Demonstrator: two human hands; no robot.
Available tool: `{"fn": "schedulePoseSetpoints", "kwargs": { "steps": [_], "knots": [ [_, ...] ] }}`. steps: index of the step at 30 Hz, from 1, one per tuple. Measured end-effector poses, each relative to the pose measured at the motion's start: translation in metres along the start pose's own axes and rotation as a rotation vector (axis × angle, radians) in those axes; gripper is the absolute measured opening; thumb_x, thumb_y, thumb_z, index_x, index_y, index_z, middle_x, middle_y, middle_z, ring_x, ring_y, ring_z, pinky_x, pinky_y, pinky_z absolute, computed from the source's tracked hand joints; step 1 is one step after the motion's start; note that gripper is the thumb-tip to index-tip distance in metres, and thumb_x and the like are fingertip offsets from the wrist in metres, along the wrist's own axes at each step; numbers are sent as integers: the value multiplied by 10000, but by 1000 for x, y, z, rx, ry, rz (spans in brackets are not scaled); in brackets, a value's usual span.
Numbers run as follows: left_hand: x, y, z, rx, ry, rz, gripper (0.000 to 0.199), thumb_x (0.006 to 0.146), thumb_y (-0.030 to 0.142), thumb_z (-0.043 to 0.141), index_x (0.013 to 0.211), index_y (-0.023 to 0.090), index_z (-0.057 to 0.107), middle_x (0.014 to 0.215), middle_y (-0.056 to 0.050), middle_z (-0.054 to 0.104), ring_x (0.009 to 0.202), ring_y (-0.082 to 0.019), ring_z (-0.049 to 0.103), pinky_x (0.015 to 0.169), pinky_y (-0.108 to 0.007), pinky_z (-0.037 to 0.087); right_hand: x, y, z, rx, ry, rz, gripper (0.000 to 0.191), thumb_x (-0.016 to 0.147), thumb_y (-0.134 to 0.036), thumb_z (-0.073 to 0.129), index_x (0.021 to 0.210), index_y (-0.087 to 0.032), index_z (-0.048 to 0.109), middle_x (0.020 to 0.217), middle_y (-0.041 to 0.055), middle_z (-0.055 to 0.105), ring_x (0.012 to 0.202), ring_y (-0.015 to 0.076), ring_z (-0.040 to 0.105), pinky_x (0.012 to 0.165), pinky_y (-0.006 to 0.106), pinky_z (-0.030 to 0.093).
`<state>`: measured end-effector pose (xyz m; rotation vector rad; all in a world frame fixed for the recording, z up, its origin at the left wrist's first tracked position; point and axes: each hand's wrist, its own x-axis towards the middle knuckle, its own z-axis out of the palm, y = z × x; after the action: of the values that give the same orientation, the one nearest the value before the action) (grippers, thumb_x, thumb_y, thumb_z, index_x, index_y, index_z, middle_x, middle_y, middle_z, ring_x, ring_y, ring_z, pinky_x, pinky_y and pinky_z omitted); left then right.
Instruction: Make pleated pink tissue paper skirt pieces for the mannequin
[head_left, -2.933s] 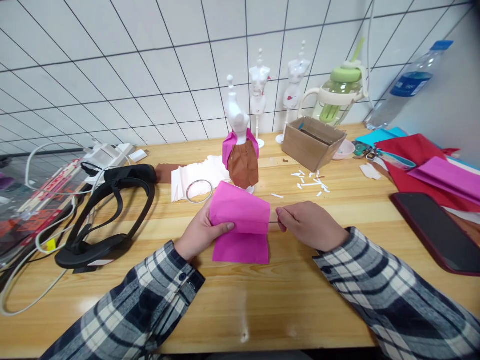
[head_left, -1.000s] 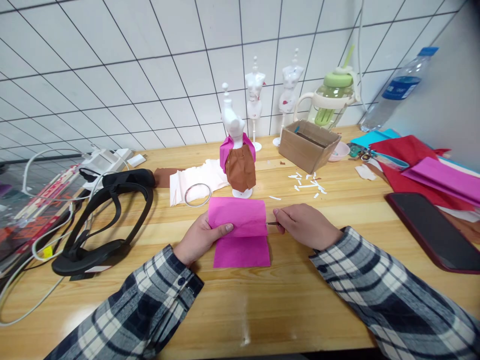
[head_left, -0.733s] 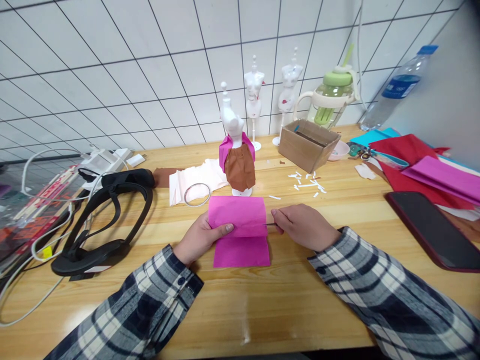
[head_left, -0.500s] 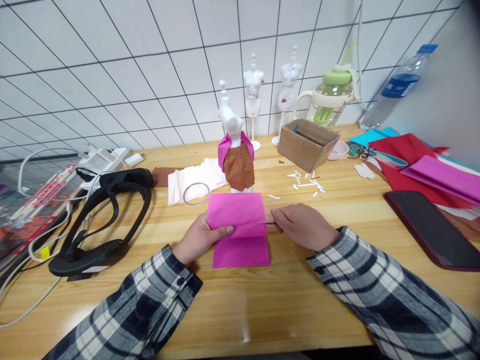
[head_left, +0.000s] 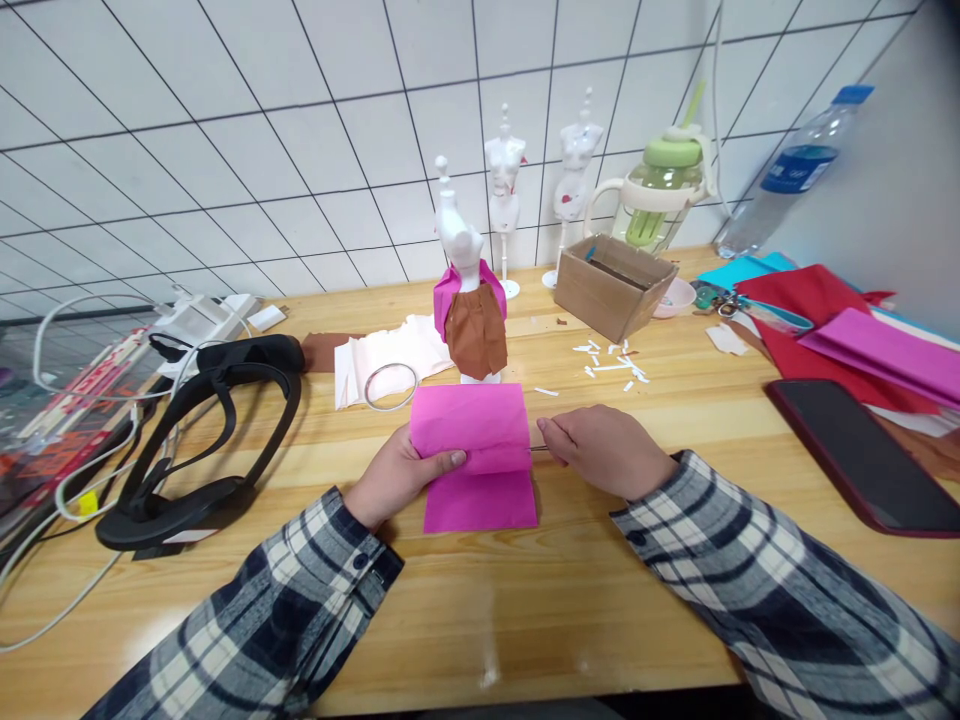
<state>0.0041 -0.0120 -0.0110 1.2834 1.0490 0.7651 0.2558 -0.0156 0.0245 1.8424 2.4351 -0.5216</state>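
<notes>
The left hand (head_left: pixel 394 477) pinches the pink sheet (head_left: pixel 472 422); the right hand (head_left: pixel 607 450) grips a thin tool (head_left: pixel 540 448) at its edge. Keeping the sheet taut should help.

A wooden table (head_left: pixel 570 620) carries a black headset (head_left: pixel 259 352), a cardboard box (head_left: pixel 592 297), white scraps (head_left: pixel 616 366) and a phone (head_left: pixel 862 455).

Pink sheet (head_left: pixel 471 418) folded, tool (head_left: pixel 541 448) at R edge

Sheet: plain, approx. rectangular, lighter upper part overlapping darker lower flap; faint creases nr the overlap. Flap's bottom edge approx. straight, on the near side. Tool: v. thin, dark, approx. horiz., mostly hidden; visible bit meets sheet's R edge, just above flap. Exact type unclear.
</notes>
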Motion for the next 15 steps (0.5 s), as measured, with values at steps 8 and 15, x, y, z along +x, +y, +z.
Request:
{"fn": "schedulePoseSetpoints", "kwargs": {
  "steps": [8,15],
  "knots": [
    [1,-2,-1,-20,-7,-9,479,737,359,782,1147,152,649,1173,-100,707,1040,-269,667,952,-393,511,1,0,1,72,-24,-17,552,1000,-354,251,689,-212,684,725,50,696,674,167,595,603,284,291],
    [1,-6,-3,-79,14,18,466,753,329,771,1161,151,634,1195,-108,695,1034,-257,670,963,-391,509,1,1,0,51,-24,20,551,1006,-365,257,721,-208,702,734,59,700,686,180,615,601,285,310]
  ]
}}
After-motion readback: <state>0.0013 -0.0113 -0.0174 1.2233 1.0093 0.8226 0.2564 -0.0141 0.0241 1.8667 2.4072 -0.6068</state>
